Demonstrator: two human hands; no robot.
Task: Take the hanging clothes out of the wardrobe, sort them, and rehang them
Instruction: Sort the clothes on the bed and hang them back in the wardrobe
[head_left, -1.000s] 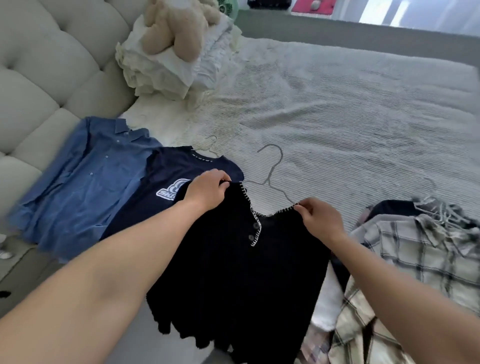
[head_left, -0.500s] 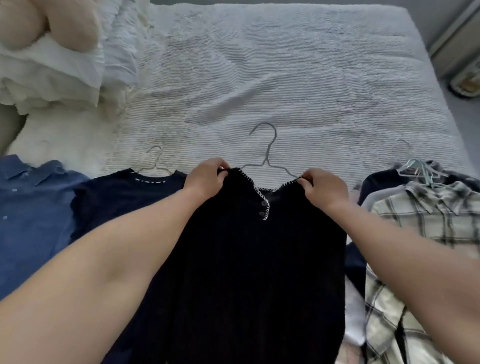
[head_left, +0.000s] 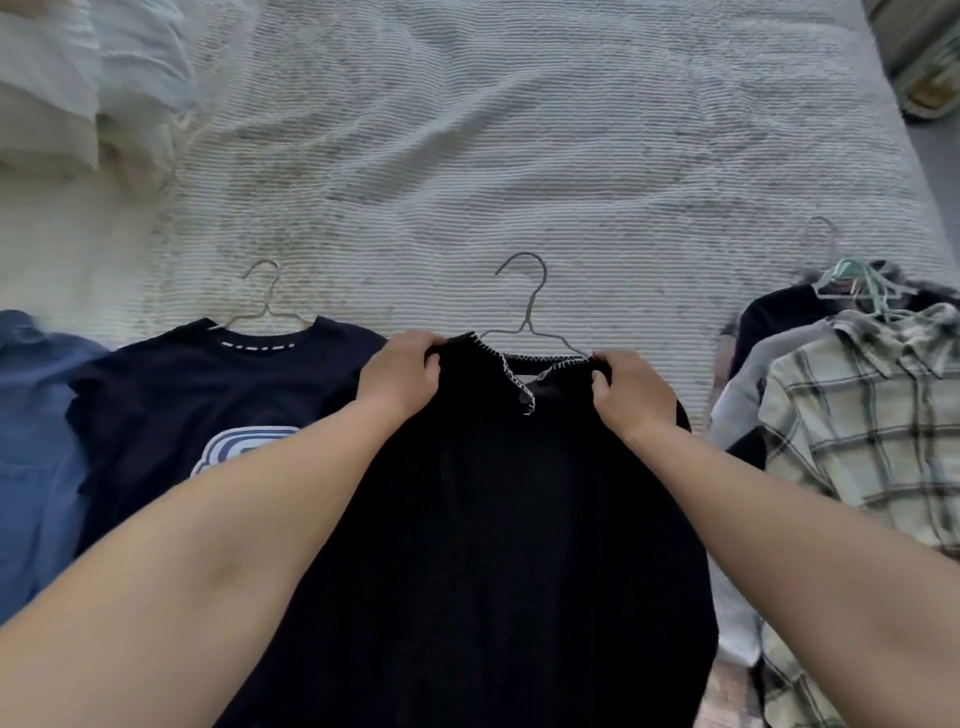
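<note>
A black knit top with white-stitched neckline lies flat on the bed, a grey wire hanger sticking out of its neck. My left hand grips its left shoulder and my right hand grips its right shoulder. To the left lie a navy T-shirt with a white logo on its own wire hanger, and a blue shirt at the frame's edge. On the right sits a pile topped by a plaid shirt with several pale green hangers.
The white ribbed bedspread stretches beyond the clothes. White pillows are stacked at the top left. The bed's right edge and floor show at the top right.
My view has swung right and down, so the headboard and soft toy left the frame. Both hands stayed on the black top's shoulders, which now lies further onto the bed over its hanger.
</note>
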